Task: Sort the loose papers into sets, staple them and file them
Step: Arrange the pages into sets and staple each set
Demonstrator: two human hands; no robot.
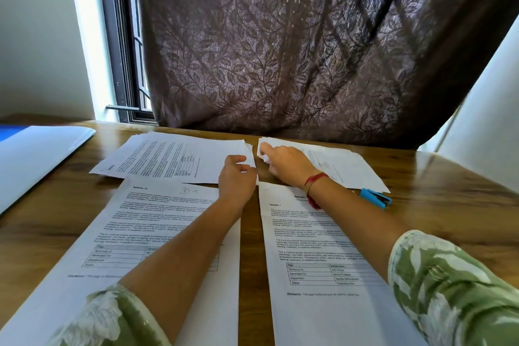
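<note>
Nearest the body, on the wooden table (250,247), the Section 10 stack (146,233) lies left and the Section 1 stack (317,247) right, apart. A blue stapler (376,198) lies just beside the right one. Beyond, the left hand (237,177) pinches the far-left pile (174,157) at its right edge with curled fingers. The right hand (283,163) pinches the far-right pile (345,166) at a corner. Such sheets are light, limp and slippery (likely to fan out), so squaring and gripping an edge seems best. A white folder (36,154) waits at the far left.
</note>
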